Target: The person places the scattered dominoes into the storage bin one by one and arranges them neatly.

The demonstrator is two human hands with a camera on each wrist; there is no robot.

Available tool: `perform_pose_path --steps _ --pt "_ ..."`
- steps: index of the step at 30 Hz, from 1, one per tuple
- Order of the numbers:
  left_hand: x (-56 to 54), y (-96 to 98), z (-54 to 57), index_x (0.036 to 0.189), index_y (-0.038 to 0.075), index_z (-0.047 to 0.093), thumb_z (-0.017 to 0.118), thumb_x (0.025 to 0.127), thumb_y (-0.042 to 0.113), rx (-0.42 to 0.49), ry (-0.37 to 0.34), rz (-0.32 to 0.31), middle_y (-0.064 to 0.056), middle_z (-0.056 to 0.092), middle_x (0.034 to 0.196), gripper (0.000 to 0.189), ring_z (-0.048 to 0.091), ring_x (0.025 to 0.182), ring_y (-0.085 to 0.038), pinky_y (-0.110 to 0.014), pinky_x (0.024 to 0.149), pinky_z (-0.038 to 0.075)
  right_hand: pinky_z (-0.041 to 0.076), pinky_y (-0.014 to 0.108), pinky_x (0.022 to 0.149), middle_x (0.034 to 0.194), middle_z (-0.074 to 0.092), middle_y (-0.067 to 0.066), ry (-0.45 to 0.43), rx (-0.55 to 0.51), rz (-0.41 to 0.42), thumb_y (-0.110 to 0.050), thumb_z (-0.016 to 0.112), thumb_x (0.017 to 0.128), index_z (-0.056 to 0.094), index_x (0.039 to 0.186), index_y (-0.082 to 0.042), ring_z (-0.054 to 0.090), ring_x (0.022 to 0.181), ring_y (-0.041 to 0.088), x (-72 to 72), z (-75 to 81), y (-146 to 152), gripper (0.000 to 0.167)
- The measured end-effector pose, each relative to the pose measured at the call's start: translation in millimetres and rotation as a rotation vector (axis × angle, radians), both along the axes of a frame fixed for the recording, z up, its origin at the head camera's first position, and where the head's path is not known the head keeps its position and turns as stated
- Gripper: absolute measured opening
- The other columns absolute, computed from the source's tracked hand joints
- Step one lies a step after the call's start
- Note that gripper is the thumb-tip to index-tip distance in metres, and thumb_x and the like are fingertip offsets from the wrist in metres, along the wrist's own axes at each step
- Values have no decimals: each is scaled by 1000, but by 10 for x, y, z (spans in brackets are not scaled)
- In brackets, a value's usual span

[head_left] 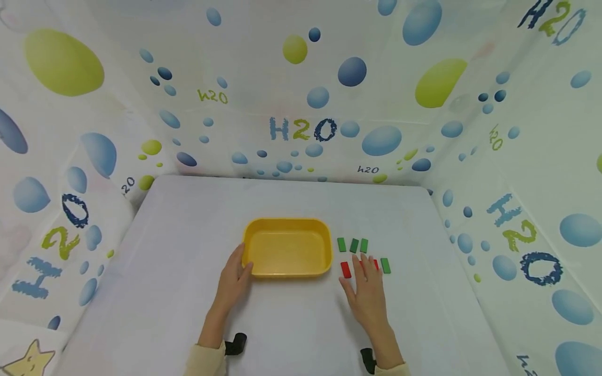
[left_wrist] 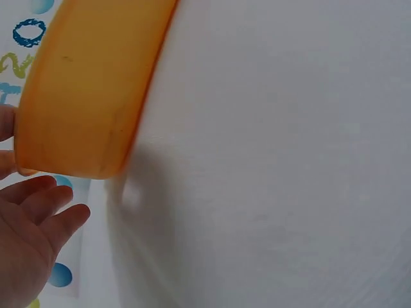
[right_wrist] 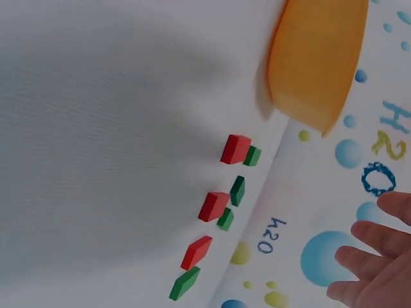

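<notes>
A shallow yellow tray [head_left: 288, 249] with rounded corners lies on the white tabletop. My left hand [head_left: 232, 279] is at its left end, with relaxed fingers along the side and the thumb by the near corner. The left wrist view has fingertips right at the end wall of the tray [left_wrist: 83, 96]. To the tray's right are small flat blocks: a row of green blocks [head_left: 341, 244], and nearer, red blocks [head_left: 345, 270] with another green block [head_left: 386, 265] at the row's right end. Over the red ones my right hand [head_left: 369, 297] spreads its fingers, partly covering them; it holds nothing.
White cloth printed with blue and green drops and "H2O" lettering [head_left: 303, 129] hangs behind the table [head_left: 197, 203] and along both sides. A black wrist mount [head_left: 236, 343] is strapped to the left forearm, and another [head_left: 368, 360] to the right.
</notes>
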State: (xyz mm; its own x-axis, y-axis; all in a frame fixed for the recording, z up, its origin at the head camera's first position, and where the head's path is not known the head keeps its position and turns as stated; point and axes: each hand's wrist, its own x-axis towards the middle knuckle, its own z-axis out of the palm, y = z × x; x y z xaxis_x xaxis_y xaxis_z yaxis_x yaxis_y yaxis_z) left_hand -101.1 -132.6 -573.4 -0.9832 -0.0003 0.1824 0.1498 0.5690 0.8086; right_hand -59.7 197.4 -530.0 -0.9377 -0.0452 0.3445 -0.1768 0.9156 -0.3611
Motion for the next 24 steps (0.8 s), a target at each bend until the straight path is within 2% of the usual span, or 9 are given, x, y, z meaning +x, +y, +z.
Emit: perform_pose_path --steps 4,7,12,15,20,22,24 --pt "5 16 -48 150 -5 29 50 101 16 0 -39 -9 -25 35 153 57 32 142 -42 -56 117 25 31 68 108 144 46 25 10 -29 0 -30 72 88 48 140 1 40 136 45 -3 -29 40 66" --pt "10 25 -46 151 -4 28 49 102 17 3 -52 -11 -25 35 154 57 31 143 -41 -56 117 25 37 65 106 143 47 25 20 -57 -9 -28 72 88 47 141 0 41 135 45 -25 -65 112 65" --pt "9 30 -43 152 -2 27 49 102 19 14 -73 -12 -23 34 155 58 31 144 -40 -54 117 27 45 60 100 141 48 26 52 -109 -45 -19 71 89 48 140 1 46 130 44 -125 -119 349 59" --pt "10 29 -43 153 -1 26 49 103 20 28 -95 -12 -21 32 157 59 30 145 -38 -52 117 28 46 63 98 138 49 28 60 -148 -65 -15 70 89 48 139 3 48 126 47 -204 -140 533 57" --pt "6 25 -63 153 1 26 49 103 20 23 -88 -12 -21 31 157 59 30 145 -39 -52 114 31 44 66 96 136 45 32 -27 -209 -89 -6 69 88 45 140 4 47 122 50 -324 -194 849 58" --pt "7 23 -68 153 0 27 50 102 19 23 -78 -9 -22 32 156 59 31 144 -39 -52 113 33 47 62 94 132 45 31 -67 -225 -99 -2 71 84 45 140 4 50 116 47 -368 -214 953 62" --pt "8 23 -75 153 1 27 51 102 19 28 -72 -7 -22 32 156 59 31 144 -39 -52 113 34 48 60 94 130 44 31 -144 -261 -107 0 71 83 43 142 3 50 113 45 -408 -218 1039 65"
